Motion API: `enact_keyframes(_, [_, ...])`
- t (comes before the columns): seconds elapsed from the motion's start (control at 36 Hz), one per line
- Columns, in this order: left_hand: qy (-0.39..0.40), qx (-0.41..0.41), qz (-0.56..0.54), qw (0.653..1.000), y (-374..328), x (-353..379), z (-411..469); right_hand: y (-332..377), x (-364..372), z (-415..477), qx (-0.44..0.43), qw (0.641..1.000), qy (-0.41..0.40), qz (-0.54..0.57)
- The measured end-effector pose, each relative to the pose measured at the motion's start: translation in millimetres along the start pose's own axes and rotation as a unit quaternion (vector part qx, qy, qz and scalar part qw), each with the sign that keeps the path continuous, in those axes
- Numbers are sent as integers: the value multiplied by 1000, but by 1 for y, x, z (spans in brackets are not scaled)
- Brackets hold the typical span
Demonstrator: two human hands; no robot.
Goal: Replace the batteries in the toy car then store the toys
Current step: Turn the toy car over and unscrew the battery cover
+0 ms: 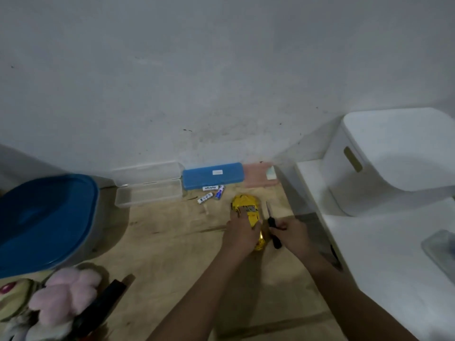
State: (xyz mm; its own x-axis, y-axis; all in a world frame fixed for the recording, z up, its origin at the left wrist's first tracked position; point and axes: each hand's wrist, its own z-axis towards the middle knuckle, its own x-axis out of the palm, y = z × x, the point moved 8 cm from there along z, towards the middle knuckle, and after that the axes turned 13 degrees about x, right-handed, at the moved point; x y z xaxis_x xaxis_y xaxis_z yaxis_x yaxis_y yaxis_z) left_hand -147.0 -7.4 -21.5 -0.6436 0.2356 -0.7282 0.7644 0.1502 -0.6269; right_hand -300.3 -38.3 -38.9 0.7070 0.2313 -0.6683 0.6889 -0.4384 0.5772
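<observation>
Left hand has its grip clamped on the yellow toy car, right hand grips the screwdriver just beside; the far battery reads "Heybright".

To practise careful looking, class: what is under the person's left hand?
The left hand holds the yellow toy car on the floor. Both car ends show; its middle is hidden by the hand. The right hand grips a screwdriver beside it.

Looks like somebody's home, maybe a kid's room: scuffed white wall, plush toys piled up, blue-lidded storage tub, plastic pencil cases along the wall.
</observation>
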Motion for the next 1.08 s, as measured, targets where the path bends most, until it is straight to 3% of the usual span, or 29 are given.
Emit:
enact_keyframes(0.17, [37, -39, 57, 997, 2, 8, 6, 3, 4, 11, 3, 1000, 19, 12])
enact_keyframes(0.39, [24, -38, 51, 998, 4, -2, -3, -1, 11, 15, 4, 997, 74, -10])
enact_keyframes(0.5, [3, -45, -41, 998, 14, -15, -11, 2, 12, 14, -6, 995, 92, -28])
enact_keyframes(0.61, [-45, -65, -197, 977, 27, -35, -24, 16, 2, 9, -56, 997, 53, -9])
enact_keyframes(0.72, [-68, -59, -368, 926, 32, -54, -41, 50, -5, -6, -93, 992, 67, 50])
enact_keyframes(0.83, [-80, -18, -548, 832, 20, -71, -55, 99, -5, -27, -127, 978, 128, 108])
enact_keyframes(0.94, [-70, 31, -636, 768, 8, -82, -62, 138, 4, -44, -108, 933, 259, 225])
enact_keyframes(1.08, [-74, 37, -702, 707, -1, -99, -73, 177, -9, -65, -135, 899, 293, 296])
